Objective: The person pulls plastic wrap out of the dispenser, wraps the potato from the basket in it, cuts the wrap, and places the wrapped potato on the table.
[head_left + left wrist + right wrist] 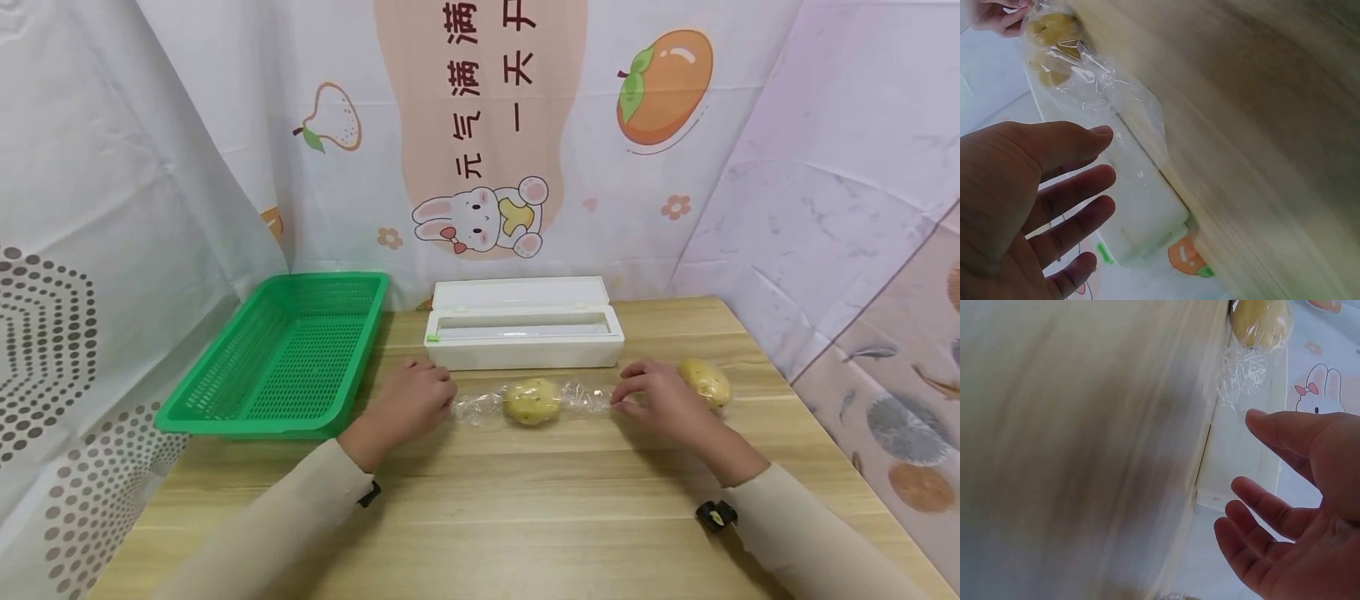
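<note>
A potato [532, 402] lies on the table in clear cling film [480, 406], with a loose tail of film spreading out on either side. My left hand [411, 402] is at the left tail. In the left wrist view the thumb and fingers of that left hand [1041, 194] are apart, with no film between them. By the right tail is my right hand [663, 404]. Its thumb and fingers [1260, 494] are also apart in the right wrist view, holding nothing. A second potato [707, 383] sits just beyond the right hand, partly hidden by it.
Behind the wrapped potato stands a white cling film dispenser box [525, 354] with its lid [521, 292] raised. A green plastic basket [341, 408] is at the left. Printed cloth [337, 208] hangs behind the wooden table [510, 525].
</note>
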`<state>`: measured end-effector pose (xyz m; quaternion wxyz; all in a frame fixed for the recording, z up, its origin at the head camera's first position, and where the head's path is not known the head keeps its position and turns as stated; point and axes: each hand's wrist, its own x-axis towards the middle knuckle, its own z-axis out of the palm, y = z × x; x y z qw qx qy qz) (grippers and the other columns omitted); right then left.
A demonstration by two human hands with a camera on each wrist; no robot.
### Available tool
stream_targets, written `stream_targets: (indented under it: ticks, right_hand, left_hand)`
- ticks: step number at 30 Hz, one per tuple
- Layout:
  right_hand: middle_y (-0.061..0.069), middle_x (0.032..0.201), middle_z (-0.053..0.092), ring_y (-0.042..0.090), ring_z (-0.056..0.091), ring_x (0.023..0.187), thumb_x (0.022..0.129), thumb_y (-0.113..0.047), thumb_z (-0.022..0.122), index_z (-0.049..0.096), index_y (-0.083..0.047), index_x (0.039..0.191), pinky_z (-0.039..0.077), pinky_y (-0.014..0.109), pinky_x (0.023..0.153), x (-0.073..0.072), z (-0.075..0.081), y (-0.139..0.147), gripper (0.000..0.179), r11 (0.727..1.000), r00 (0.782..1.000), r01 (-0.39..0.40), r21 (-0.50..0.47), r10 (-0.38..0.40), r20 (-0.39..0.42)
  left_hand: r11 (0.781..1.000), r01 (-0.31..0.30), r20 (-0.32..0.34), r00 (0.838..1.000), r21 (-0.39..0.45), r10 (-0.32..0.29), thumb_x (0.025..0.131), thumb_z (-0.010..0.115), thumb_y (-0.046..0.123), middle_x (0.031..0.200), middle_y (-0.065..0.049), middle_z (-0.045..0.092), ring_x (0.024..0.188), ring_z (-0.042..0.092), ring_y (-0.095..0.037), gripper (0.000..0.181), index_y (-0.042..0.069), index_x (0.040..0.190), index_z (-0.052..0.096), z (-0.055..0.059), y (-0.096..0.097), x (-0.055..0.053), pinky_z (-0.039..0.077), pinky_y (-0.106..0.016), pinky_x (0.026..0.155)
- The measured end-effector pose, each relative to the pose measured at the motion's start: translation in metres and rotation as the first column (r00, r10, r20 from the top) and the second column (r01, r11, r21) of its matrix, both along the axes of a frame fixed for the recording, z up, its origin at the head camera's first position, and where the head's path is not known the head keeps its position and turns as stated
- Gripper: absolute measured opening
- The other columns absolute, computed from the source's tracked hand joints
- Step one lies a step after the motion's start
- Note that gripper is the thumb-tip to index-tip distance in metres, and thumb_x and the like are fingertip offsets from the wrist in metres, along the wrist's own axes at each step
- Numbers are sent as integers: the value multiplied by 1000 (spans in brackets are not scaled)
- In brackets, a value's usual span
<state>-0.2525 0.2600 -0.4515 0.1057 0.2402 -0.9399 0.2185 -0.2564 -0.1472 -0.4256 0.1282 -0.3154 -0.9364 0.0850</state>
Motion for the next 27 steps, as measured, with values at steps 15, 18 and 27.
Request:
stream_targets:
  ticks: [15, 18, 27]
  right_hand:
    - [14, 114, 71, 38, 65, 113, 90, -5, 66, 73, -10, 101, 53, 58, 95, -8, 12, -9, 14, 998, 992, 26, -58, -19, 122]
    - [13, 115, 72, 36, 66, 113, 96, -10, 65, 71, -7, 111, 53, 56, 94, -11, 20, -14, 16, 991, 991, 31, -129, -14, 135]
    - [8, 119, 74, 28, 69, 116, 97, -21, 73, 71, -9, 119, 52, 55, 102, -32, 26, -56, 25, 956, 935, -186, -226, 243, 259]
  left_hand:
    - [993, -80, 65, 994, -91, 86, 89, 67, 54, 82, 9, 64, 80, 60, -19, 40, 25, 62, 59, 11, 10, -5, 49, -45, 80]
    - [995, -88, 55, 994, -44, 90, 87, 67, 58, 89, 7, 69, 86, 65, -19, 38, 22, 80, 72, 18, 17, -6, 53, -45, 84]
    - [991, -34, 174, 985, 127, 11, 80, 83, 58, 128, -2, 69, 121, 64, -22, 71, 15, 134, 64, 6, 59, -6, 48, -48, 100]
